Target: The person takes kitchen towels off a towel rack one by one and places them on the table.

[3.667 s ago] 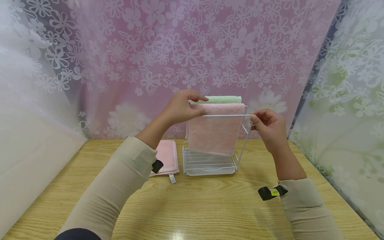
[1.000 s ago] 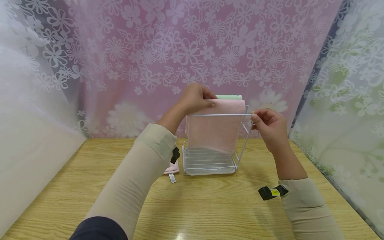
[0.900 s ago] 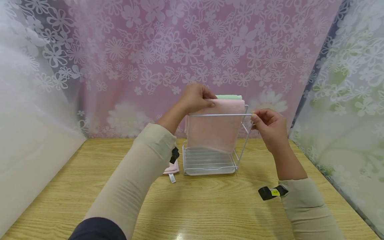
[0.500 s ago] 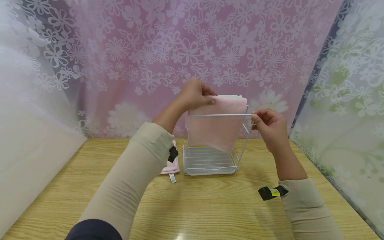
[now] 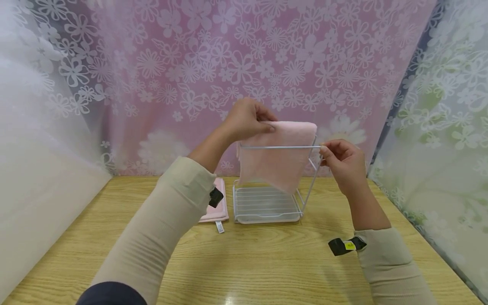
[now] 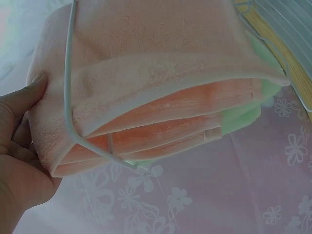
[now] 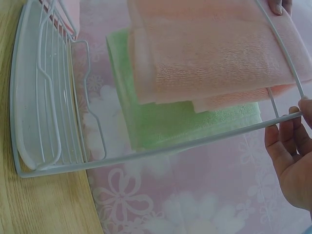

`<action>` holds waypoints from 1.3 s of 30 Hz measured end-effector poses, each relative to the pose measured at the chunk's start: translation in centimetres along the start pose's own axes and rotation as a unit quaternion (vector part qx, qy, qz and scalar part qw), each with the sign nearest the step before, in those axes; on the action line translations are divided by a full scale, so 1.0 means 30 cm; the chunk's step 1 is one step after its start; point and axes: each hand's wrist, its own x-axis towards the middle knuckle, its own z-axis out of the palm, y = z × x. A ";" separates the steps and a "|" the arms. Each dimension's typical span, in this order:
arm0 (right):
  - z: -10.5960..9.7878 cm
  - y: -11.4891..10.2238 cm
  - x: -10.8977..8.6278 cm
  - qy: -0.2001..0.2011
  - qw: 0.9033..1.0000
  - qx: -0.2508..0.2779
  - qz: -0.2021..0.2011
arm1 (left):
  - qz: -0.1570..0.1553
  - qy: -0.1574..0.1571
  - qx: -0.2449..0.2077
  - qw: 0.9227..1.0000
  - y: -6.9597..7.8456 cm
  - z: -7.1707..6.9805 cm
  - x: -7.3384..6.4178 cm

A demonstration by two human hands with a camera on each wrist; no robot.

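Observation:
A pink towel point(image 5: 289, 131) hangs folded over the upper part of a white wire rack point(image 5: 312, 182), its fold standing above the front bar. My left hand point(image 5: 248, 120) pinches the towel's top left end between thumb and fingers. At the rack's upper right corner, my right hand point(image 5: 345, 165) grips the wire with thumb and fingertips. A green towel point(image 7: 165, 126) hangs behind the pink one; the wrist views show it, while in the head view it is hidden. In the left wrist view the pink towel's layers point(image 6: 175, 105) gape at the side.
Left of the rack lies a folded pink cloth point(image 5: 221, 209) with a white tag point(image 5: 220, 227), partly behind my left forearm. The rack's base holds a pale drip tray point(image 5: 267, 218) on the wooden table point(image 5: 244, 262). Flowered curtains point(image 5: 183, 55) stand behind and at the right.
My left hand has moved right onto the pink towel, taken hold of its top and lifted it slightly. The towel now covers the green one in the head view. My right hand stays put.

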 end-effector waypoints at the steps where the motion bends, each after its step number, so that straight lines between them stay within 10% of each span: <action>1: 0.000 0.000 0.000 0.000 1.000 -0.003 -0.001 | 0.000 0.001 -0.003 1.000 0.002 -0.002 -0.004; 39: -0.002 0.008 0.005 0.002 1.000 -0.014 -0.001 | 0.026 0.001 -0.099 0.995 0.027 -0.031 -0.117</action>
